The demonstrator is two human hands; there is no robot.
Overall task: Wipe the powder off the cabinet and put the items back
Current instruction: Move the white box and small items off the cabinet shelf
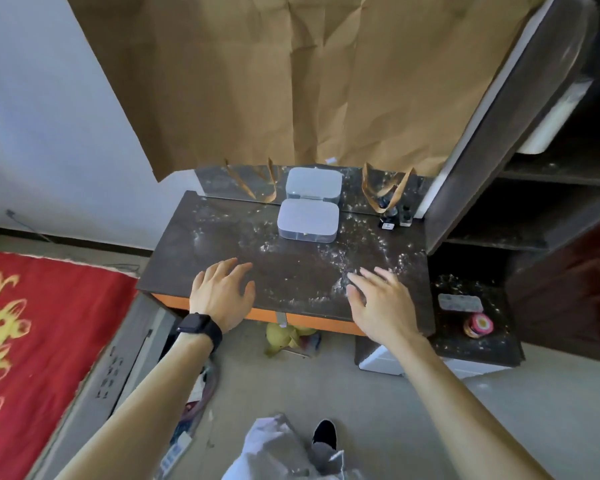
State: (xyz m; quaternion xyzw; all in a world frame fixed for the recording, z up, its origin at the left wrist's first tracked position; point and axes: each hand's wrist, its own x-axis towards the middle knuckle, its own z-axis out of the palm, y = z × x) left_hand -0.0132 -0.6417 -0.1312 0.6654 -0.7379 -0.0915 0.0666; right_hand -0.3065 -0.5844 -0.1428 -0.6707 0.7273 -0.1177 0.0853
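Note:
A dark cabinet top [222, 233] is speckled with white powder [354, 261], thickest toward its right half. A clear plastic box [307, 220] with a white lid stands at the back middle, against a mirror strip. Two small bottles [395, 218] stand at the back right corner. My left hand [220, 294], with a black watch on the wrist, hovers open over the front left edge. My right hand [378, 299] is spread open over the front right part, above the powder. Neither hand holds anything.
Brown paper [291, 81] covers the mirror above the cabinet. A lower dusty shelf [475, 341] at the right holds a blister pack [459, 302] and a pink round item [478, 325]. Dark shelving [534, 168] rises at the right. A red bedspread [32, 341] lies left.

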